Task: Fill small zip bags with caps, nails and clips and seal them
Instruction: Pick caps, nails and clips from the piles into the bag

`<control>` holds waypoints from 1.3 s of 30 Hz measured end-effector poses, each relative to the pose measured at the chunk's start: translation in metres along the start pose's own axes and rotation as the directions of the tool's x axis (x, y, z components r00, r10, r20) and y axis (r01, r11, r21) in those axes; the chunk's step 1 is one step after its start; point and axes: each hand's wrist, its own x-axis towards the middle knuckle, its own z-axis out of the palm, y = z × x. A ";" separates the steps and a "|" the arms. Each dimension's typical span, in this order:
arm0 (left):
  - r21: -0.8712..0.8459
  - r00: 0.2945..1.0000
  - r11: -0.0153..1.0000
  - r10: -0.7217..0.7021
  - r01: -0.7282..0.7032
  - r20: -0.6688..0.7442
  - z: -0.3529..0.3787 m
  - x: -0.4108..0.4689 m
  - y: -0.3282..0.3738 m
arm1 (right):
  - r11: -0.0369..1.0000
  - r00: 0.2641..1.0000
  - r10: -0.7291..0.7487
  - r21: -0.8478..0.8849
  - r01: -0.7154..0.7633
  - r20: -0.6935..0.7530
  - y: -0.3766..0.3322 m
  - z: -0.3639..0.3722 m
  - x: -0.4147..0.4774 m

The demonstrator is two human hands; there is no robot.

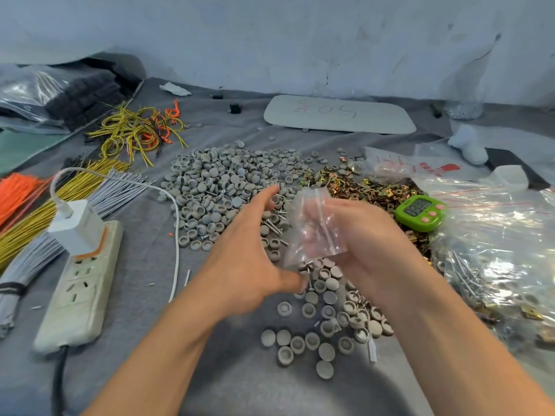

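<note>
One zip bag (pixel 313 226) held in the right hand (pixel 369 235), beside the left hand (pixel 249 253).

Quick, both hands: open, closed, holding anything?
Left hand: open, fingers spread, nothing held.
Right hand: holding the small zip bag.

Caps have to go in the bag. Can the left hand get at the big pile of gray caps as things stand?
Probably yes. The left hand is open, hovering just over the gray caps, nothing between them; the right hand holds the bag aside.
</note>
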 end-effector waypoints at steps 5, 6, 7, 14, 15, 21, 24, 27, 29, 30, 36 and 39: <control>0.011 1.000 1.000 0.025 -0.025 0.003 -0.004 -0.003 0.000 | 0.992 0.999 -0.016 -0.124 0.020 0.029 -0.002 0.001 -0.003; 0.004 0.999 0.999 0.036 -0.036 0.012 -0.004 -0.003 0.001 | 0.995 0.996 -0.007 -0.100 0.016 0.087 -0.002 0.003 -0.006; -0.010 0.998 0.998 0.054 -0.054 0.021 -0.004 -0.003 0.003 | 0.987 0.997 -0.028 -0.153 0.038 0.066 0.000 0.004 -0.004; -0.048 0.984 0.983 0.180 -0.180 0.001 0.000 -0.007 0.013 | 0.939 0.992 -0.108 -0.320 0.125 0.071 0.004 0.014 -0.007; -0.049 0.982 0.981 0.186 -0.187 -0.028 0.001 -0.007 0.014 | 0.922 0.989 -0.128 -0.358 0.145 0.071 0.005 0.013 -0.006; 0.028 0.970 0.986 0.167 -0.165 -0.175 0.006 -0.006 0.011 | 0.729 0.923 -0.362 -0.657 0.193 -0.129 0.007 0.016 -0.002; 0.077 0.959 0.988 0.146 -0.131 -0.241 0.010 -0.004 0.008 | 0.639 0.894 -0.400 -0.761 0.116 -0.201 0.008 0.018 -0.004; 0.213 0.947 0.976 0.114 -0.050 -0.299 0.011 -0.001 0.001 | 0.647 0.852 -0.476 -0.742 0.172 -0.218 0.004 0.018 -0.006; 0.268 0.935 0.963 0.126 -0.034 -0.332 0.010 0.001 -0.001 | 0.683 0.841 -0.514 -0.674 0.282 -0.170 0.000 0.015 -0.008; 0.280 0.930 0.959 0.137 -0.039 -0.340 0.010 0.002 -0.001 | 0.710 0.856 -0.502 -0.623 0.327 -0.122 -0.001 0.014 -0.009; 0.175 0.952 0.979 0.145 -0.100 -0.270 0.009 -0.002 0.006 | 0.806 0.934 -0.306 -0.473 0.356 0.182 0.003 0.021 -0.006; 0.083 0.966 0.992 0.111 -0.094 -0.232 0.008 -0.006 0.010 | 0.614 0.954 -0.239 -0.733 0.293 0.181 0.003 0.020 -0.002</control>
